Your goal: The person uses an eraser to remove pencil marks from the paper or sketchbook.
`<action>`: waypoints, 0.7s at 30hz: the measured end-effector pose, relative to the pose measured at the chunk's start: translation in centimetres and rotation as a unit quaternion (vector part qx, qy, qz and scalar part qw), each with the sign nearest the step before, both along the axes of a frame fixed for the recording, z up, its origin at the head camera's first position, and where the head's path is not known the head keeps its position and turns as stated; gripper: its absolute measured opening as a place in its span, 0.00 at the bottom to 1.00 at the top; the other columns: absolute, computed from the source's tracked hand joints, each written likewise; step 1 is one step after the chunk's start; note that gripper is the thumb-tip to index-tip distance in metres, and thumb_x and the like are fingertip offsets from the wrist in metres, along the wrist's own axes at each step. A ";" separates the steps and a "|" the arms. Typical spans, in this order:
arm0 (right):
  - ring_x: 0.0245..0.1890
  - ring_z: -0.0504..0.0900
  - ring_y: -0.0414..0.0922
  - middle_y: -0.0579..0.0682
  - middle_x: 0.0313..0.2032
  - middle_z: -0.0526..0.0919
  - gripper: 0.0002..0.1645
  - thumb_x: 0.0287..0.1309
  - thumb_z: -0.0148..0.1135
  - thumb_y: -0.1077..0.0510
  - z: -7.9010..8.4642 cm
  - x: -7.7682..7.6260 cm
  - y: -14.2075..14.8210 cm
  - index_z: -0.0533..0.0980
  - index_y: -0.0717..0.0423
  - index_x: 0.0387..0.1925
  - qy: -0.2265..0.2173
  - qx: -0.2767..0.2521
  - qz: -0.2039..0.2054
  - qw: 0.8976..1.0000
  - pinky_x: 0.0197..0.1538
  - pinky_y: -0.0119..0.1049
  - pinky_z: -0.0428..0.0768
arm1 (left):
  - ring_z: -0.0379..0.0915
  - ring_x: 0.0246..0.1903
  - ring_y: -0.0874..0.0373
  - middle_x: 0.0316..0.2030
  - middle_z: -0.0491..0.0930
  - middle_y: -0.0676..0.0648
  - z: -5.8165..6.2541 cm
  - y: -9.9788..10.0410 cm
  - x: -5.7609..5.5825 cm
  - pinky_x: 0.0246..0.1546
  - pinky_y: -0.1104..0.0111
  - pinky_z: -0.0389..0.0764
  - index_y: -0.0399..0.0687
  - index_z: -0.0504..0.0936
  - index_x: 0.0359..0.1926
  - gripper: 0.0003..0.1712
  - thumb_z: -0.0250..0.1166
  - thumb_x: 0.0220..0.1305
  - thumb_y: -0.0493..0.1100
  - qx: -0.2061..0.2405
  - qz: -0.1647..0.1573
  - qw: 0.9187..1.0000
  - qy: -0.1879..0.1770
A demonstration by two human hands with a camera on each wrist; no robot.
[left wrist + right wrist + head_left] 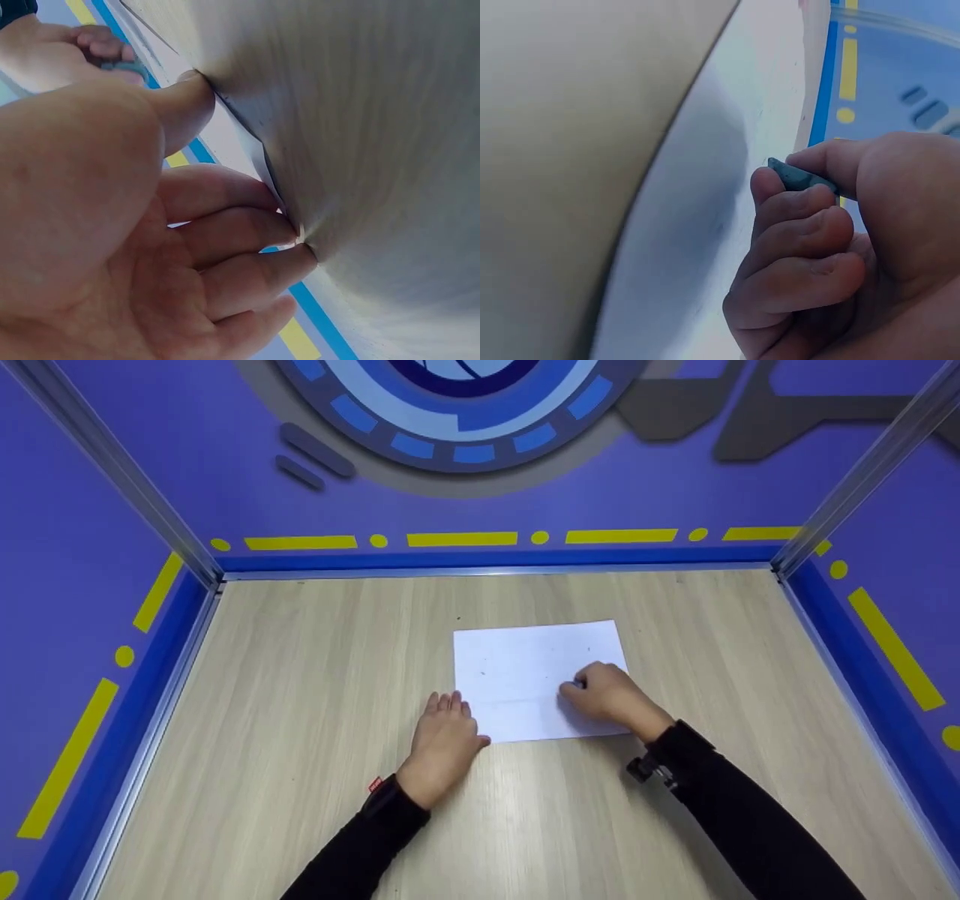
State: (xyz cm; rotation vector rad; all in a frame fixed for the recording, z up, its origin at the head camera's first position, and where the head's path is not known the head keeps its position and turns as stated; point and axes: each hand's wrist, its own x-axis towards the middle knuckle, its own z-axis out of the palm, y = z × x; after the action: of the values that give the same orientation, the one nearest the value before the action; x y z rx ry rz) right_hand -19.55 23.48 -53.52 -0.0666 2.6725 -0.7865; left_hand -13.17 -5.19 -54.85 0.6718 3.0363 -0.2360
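Note:
A white sheet of paper (517, 660) lies on the wooden table with a few small dark specks on it and a faint line across its lower half. My right hand (609, 694) is over the right part of the sheet, pinching a small, dark teal eraser (799, 178) between thumb and forefinger. The other fingers of that hand are curled in. At the sheet's lower left corner, my left hand (442, 742) rests with its fingers extended, fingertips and thumb at the paper's edge. In the left wrist view the paper's edge (259, 154) bows slightly upward between thumb and fingers.
The light wooden tabletop (322, 660) stretches around the sheet. Blue-purple panels with yellow dashes enclose it at the back wall (480, 510) and both sides, with metal rails along the edges. Another dark speck (459, 618) lies just behind the paper.

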 end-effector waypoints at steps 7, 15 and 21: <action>0.21 0.64 0.43 0.40 0.17 0.60 0.31 0.72 0.62 0.46 0.3 -0.7 -4.7 0.61 0.45 0.14 0.011 -0.012 0.027 1.000 0.29 0.37 0.64 | 0.84 0.68 0.42 0.68 0.85 0.35 0.0 0.0 -0.1 0.78 0.50 0.77 0.30 0.84 0.67 0.45 0.66 0.74 0.69 0.005 0.003 1.000 -0.004; 0.22 0.68 0.44 0.42 0.17 0.67 0.28 0.71 0.63 0.50 0.0 -1.6 -11.1 0.67 0.46 0.14 0.029 -0.010 0.075 0.997 0.31 0.38 0.67 | 0.83 0.68 0.41 0.68 0.85 0.35 0.1 -0.2 -0.2 0.78 0.49 0.76 0.31 0.84 0.67 0.44 0.67 0.74 0.68 0.017 0.008 1.000 -0.003; 0.25 0.73 0.46 0.42 0.18 0.72 0.26 0.69 0.64 0.47 -2.4 -2.7 -14.4 0.71 0.46 0.15 0.046 -0.009 0.094 0.995 0.33 0.40 0.72 | 0.85 0.64 0.42 0.63 0.88 0.36 -0.3 -0.1 0.0 0.74 0.50 0.79 0.33 0.90 0.58 0.39 0.72 0.69 0.66 0.040 -0.002 0.999 0.025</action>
State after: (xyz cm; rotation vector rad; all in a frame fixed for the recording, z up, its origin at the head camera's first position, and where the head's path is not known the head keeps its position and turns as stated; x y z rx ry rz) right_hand -22.26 9.10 -55.95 -0.3605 2.6949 -0.7633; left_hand -13.20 -5.32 -55.20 0.6875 3.1065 -0.1337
